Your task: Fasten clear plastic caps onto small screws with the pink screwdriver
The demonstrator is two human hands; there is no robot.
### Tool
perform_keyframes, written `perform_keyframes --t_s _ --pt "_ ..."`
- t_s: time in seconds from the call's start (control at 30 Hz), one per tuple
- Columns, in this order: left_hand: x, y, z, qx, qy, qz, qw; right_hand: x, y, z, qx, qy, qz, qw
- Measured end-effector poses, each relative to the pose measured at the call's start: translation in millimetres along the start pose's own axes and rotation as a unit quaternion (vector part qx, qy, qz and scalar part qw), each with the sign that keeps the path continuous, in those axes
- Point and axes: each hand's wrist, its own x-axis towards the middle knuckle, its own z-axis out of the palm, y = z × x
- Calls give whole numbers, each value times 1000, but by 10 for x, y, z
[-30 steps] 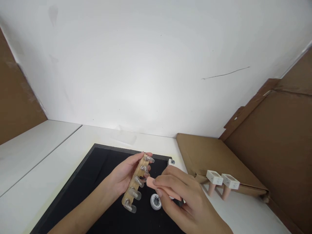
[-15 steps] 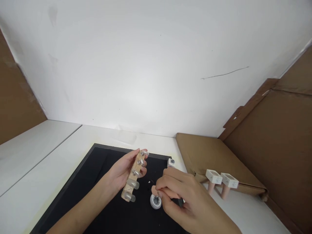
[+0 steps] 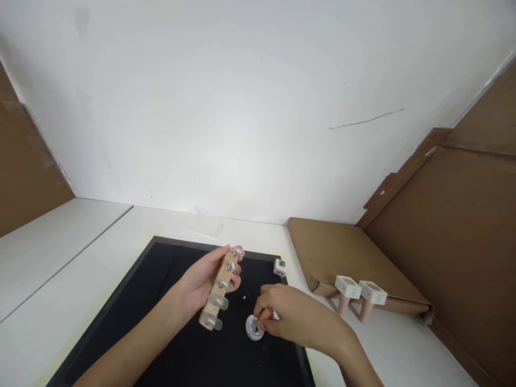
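Presently both bare hands are at work above a black mat with a grey border, laid on a white tabletop.

Left hand: grasping a narrow wooden strip, which slants with its far end toward the upper right. Thumb along the near side, fingertips showing past the other edge. Five clear tips sit in a row along the strip, jutting out to the right; round metal studs visible beneath the upper ones. Strip is held over the mat, left of the other hand.

Right hand: fingers bent and drawn together at a round white ring-shaped piece with a grey centre. Fingertips overlap its upper right edge. Cannot tell whether they grip it or pinch something small; the knuckles hide the contact. Ring-shaped piece lies on the mat, just right of the strip's lower end, apart from it.

Nearby: a white speck on the mat between the hands. Small white block with a dark top at the mat's far right corner.

Farther right: flat cardboard box against the wall. By its front edge, two white-headed pieces, side by side, pinkish stems pointing down. Thin dark line on the wall above.
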Motion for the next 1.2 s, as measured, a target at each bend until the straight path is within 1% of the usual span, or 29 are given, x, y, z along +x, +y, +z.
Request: perform_keyframes --t_s 0.13,0.27,0.47,0.67,0.93,1.03,1.2 --pt "-6 -6 -20 2 -6 -1 1000 59 -48 93 -21 -24 22 999" --pt "-40 13 -32 2 -12 1 1000 84 -67 220 -36 -32 36 998" --pt "-87 43 -45 1 -14 -6 1000 65 -88 402 -27 4 26 999" --pt "-100 25 -76 0 -17 -11 1000 14 -47 522 35 47 0 998" --pt "-116 43 -69 3 -23 -14 1000 84 85 606 129 64 -7 990" --pt "-119 48 -75 4 -23 -13 1000 116 172 677 164 68 6 984" --pt "-137 52 -77 4 -21 -17 1000 155 277 780 229 65 50 970"
